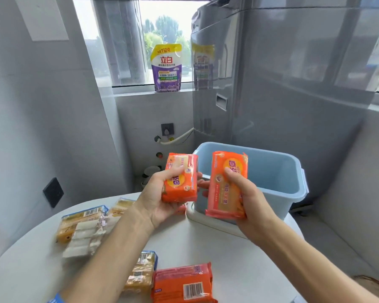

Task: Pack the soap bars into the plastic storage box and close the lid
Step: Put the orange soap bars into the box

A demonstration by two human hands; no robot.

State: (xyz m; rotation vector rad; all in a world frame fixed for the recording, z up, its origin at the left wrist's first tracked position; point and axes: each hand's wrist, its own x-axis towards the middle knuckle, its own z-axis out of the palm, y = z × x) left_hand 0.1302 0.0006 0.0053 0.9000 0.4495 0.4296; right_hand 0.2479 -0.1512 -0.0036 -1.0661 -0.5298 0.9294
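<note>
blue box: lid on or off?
Off. The blue storage box is open at the top, its inside walls showing. No soap visible inside, though held packs hide part.

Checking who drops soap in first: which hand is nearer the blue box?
Right. The right hand holds an orange soap pack against the blue box's near wall; the left hand, with another pack, is just left of the box.

The orange plastic-wrapped soap pack (183, 283) at the bottom is cropped by the frame's lower edge, and the blue-and-yellow wrapped soap bars (83, 228) at lower left are smeared with blur.
</note>
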